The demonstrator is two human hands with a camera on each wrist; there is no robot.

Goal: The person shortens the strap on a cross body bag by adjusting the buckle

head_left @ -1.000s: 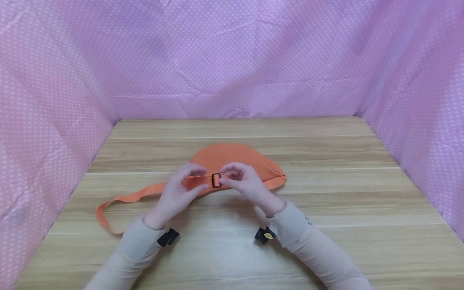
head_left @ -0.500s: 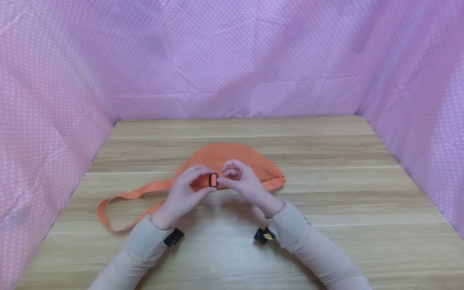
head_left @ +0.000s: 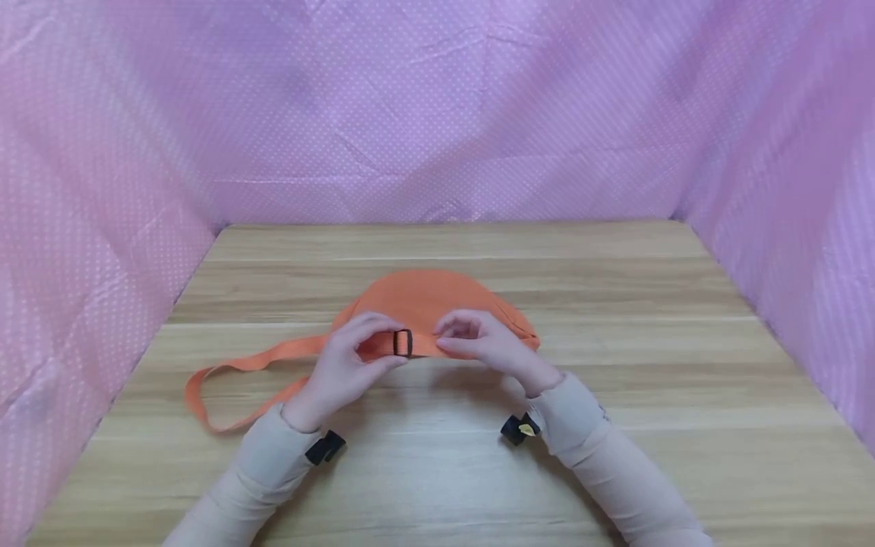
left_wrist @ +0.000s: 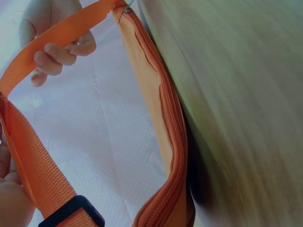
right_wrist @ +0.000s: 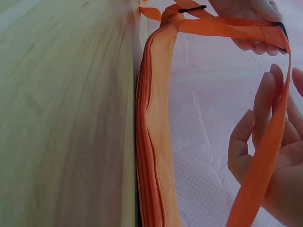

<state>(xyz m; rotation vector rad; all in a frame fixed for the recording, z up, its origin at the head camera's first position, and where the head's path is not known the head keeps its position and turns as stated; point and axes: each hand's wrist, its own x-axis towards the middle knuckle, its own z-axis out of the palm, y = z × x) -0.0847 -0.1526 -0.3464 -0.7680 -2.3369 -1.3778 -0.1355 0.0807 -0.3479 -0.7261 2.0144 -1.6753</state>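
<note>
An orange waist bag (head_left: 427, 296) lies on the table in the head view, its curved side away from me. My left hand (head_left: 345, 368) pinches the black slider buckle (head_left: 402, 343) on its orange strap between thumb and fingers. To the right, my right hand (head_left: 488, 342) is beside the strap, thumb and forefinger apart; the right wrist view shows the strap (right_wrist: 265, 161) passing between its loosely bent fingers and thumb. The bag's zipper (left_wrist: 173, 127) runs along its edge in the left wrist view. A second black strap fitting (right_wrist: 192, 8) appears in the right wrist view.
A loop of strap (head_left: 194, 395) trails over the wood-grain table (head_left: 437, 479) at the left. Pink dotted cloth (head_left: 437, 114) hangs behind the table and along both sides. Black wrist-worn devices (head_left: 325, 447) sit at both sleeve cuffs.
My left hand has moved slightly right and closed its fingertips onto the buckle. My right hand has left the buckle and shifted right along the strap.
</note>
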